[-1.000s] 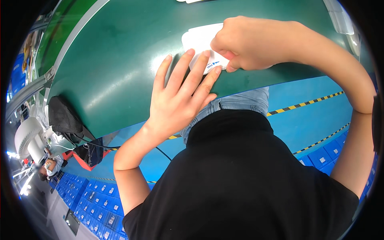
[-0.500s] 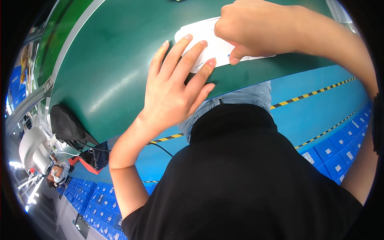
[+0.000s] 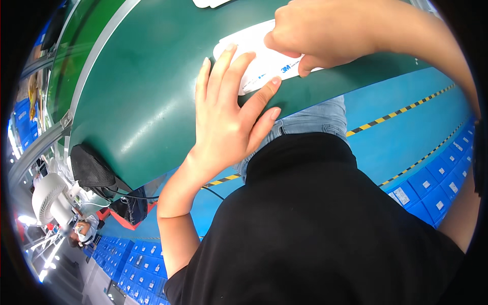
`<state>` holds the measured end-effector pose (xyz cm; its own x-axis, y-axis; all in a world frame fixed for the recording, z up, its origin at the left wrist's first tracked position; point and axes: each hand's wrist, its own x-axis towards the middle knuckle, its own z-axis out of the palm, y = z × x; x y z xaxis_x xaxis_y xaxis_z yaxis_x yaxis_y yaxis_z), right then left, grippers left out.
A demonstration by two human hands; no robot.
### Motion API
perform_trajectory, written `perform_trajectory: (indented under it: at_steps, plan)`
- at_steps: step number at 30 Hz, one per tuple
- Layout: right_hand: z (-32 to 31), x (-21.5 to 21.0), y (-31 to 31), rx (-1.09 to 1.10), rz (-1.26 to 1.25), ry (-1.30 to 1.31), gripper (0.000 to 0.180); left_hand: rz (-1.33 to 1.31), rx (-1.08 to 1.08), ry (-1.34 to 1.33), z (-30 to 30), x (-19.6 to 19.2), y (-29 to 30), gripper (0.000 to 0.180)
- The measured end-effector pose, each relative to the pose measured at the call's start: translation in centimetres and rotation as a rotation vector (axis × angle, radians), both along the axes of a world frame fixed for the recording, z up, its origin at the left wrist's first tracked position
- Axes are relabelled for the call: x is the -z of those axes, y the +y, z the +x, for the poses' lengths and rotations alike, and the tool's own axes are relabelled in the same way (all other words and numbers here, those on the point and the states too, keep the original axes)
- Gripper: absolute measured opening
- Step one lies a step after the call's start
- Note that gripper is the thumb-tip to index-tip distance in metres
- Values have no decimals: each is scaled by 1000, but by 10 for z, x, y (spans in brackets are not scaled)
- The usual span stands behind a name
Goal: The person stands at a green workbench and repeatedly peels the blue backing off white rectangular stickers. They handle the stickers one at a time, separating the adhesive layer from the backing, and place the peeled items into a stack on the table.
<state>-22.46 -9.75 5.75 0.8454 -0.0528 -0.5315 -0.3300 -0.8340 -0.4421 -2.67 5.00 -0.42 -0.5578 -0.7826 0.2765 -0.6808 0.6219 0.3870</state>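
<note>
A flat white sheet (image 3: 259,57) with a rounded end and blue printing lies on the green tabletop, near its front edge. My left hand (image 3: 223,114) rests with fingers spread, its fingertips on and beside the left part of this sheet. Over the sheet's right part is my right hand (image 3: 323,35), its fingers curled under and its thumb low by the sheet's near edge. Whatever those curled fingers grip, if anything, is hidden beneath the hand. The sheet's right end is mostly covered by that hand.
At the top edge another white piece (image 3: 211,2) shows on the green table (image 3: 147,96). A black mesh bag (image 3: 91,165) sits by the table's left corner, with a white fan (image 3: 51,198) beyond. Blue bins (image 3: 424,183) line the lower right. A person (image 3: 86,230) is far off, lower left.
The view has shifted a little, bringing a second white piece in at the top. More printing shows between my hands, and my left hand's fingers have moved slightly on the sheet.
</note>
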Motion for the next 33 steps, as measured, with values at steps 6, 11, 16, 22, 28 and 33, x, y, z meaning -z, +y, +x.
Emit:
perform_trajectory:
  at_steps: [6,11,16,22,28,33]
  plan:
    - [13,3,4,21,-35,52,28,-10,32,-2,3,2,-5,33]
    - [14,3,0,15,-23,76,29,54,-41,-134,10,-10,8,35]
    - [15,0,0,19,-12,92,30,33,-101,-151,18,-10,19,36]
    - [18,-3,4,24,-10,107,30,60,-88,-46,17,-7,12,31]
    - [18,-7,6,22,-20,114,31,37,-127,-71,16,-9,17,32]
    - [18,-8,4,19,-20,113,32,-14,-167,-116,17,-4,24,32]
